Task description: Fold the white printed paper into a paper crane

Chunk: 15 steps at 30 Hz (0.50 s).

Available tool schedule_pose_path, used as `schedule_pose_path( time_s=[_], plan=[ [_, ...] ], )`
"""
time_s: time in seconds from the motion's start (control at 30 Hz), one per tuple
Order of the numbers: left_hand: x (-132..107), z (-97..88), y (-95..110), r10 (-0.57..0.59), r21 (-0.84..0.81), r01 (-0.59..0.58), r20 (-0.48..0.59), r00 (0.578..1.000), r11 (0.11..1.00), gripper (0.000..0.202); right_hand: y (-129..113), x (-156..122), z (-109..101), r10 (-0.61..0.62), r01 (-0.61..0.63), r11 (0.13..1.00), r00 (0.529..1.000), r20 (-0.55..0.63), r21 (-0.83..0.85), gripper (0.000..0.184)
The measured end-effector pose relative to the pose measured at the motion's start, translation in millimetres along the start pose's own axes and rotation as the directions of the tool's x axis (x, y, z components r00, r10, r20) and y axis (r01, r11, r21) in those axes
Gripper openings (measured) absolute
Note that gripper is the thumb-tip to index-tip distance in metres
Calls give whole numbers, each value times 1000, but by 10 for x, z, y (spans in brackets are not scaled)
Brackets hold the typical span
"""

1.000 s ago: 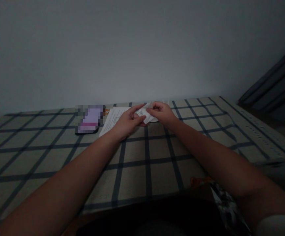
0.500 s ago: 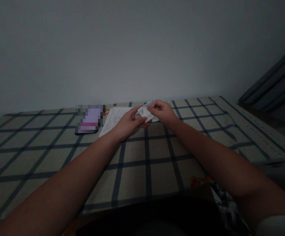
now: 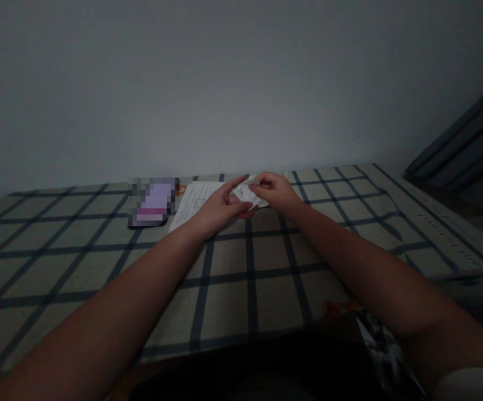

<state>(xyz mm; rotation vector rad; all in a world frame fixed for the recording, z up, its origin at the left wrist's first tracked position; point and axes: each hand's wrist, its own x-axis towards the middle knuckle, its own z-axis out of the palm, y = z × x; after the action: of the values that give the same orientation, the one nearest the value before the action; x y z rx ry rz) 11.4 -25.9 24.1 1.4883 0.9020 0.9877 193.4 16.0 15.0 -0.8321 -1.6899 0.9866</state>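
Observation:
A small piece of folded white paper (image 3: 245, 193) is between my two hands, raised a little over the checked cloth. My right hand (image 3: 275, 189) pinches it from the right with the thumb and fingertips. From the left, my left hand (image 3: 221, 205) closes round its near side, index finger stretched along the far edge and thumb in front. Part of the paper is hidden behind the fingers. Printed sheets (image 3: 189, 207) lie flat on the cloth just behind my left wrist.
A phone (image 3: 156, 203), blurred by blocks, lies left of the sheets. The checked cloth (image 3: 228, 278) covers the table, which meets a plain wall (image 3: 241, 83). A dark curtain (image 3: 467, 145) hangs at the right. Something shiny (image 3: 381, 345) is near my right forearm.
The paper sits lower and shows less between the fingers. My left index finger and thumb have shifted slightly on it. The phone and sheets have stayed in place.

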Motion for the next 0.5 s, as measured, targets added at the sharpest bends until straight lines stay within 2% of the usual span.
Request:
schedule_pose_path(
  time_s=[0.17, 0.3, 0.4, 0.5],
  plan=[
    [37, -36, -45, 79, 33, -75, -134, 988, 997, 67, -22, -8, 12, 32, -37, 997, 997, 68, 69, 24],
    [53, -86, -63, 165, 189, -126, -206, 965, 974, 64, -61, -44, -11, 47, -60, 995, 986, 157, 80, 33],
    [53, -106, -56, 202, 263, -135, -243, 949, 955, 61, -71, -54, -41, 14, -17, 1000, 987, 158, 22, 32],
    [44, -94, -39, 186, 229, -133, -231, 955, 964, 60, -57, -40, -50, -54, 66, 994, 988, 144, -84, 32]
  ],
)
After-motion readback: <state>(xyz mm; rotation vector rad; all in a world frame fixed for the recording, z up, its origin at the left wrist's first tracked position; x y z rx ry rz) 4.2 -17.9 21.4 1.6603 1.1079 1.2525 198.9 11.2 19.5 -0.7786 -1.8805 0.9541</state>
